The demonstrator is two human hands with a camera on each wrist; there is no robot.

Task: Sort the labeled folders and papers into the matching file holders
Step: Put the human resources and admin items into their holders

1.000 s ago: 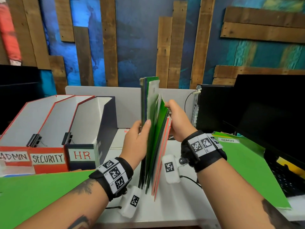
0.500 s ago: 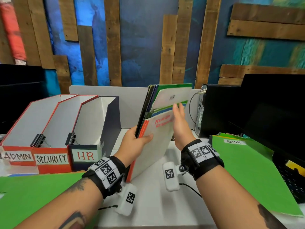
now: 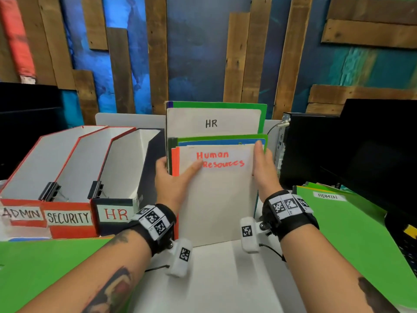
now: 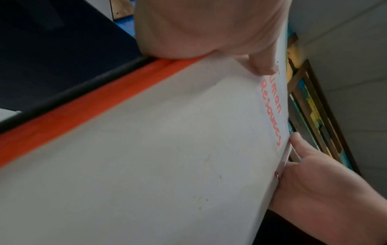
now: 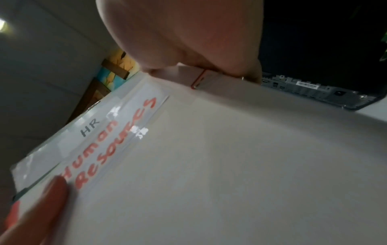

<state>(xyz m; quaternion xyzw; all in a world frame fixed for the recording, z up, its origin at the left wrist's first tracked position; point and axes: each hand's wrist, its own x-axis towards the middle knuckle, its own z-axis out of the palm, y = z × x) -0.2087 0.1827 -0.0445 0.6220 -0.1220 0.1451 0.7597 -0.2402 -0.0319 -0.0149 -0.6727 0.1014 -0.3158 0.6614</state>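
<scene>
Stack (image 3: 216, 195) now squared upright beside HR holder (image 3: 126, 177).

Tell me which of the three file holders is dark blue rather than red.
The HR holder, rightmost of the three and closest to the left hand. Its body is dark navy, while the ADMIN holder and SECURITY holder are red.

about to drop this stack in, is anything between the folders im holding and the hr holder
Nothing visible. The folder stack stands upright on the desk, held by the left hand and right hand, right beside the HR holder, whose open top looks empty.
</scene>
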